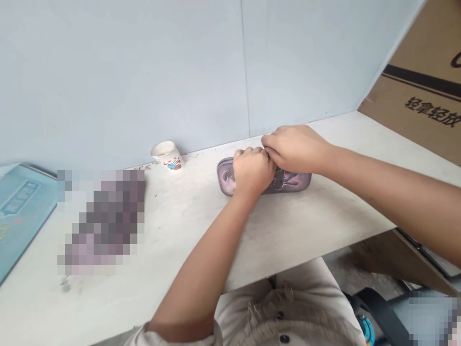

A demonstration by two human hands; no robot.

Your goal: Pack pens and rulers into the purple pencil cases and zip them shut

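A purple pencil case [300, 182] with a dark printed pattern lies flat on the white table, its long side towards me. My left hand [254, 168] is closed over the left and middle part of the case, fingers curled over its far edge. Just to the right, my right hand [295, 148] is closed in a pinch at the far edge of the case, its fingertips against those of my left hand. What sits between the right fingers is hidden. Both hands cover much of the lid.
Left of the case, a white paper cup [167, 156] with a coloured print stands by the wall. A pixelated purple and dark shape [108, 218] lies on the table [173, 230]. Far left is a light-blue flat item [25, 206]; a cardboard box [425, 81] stands right.
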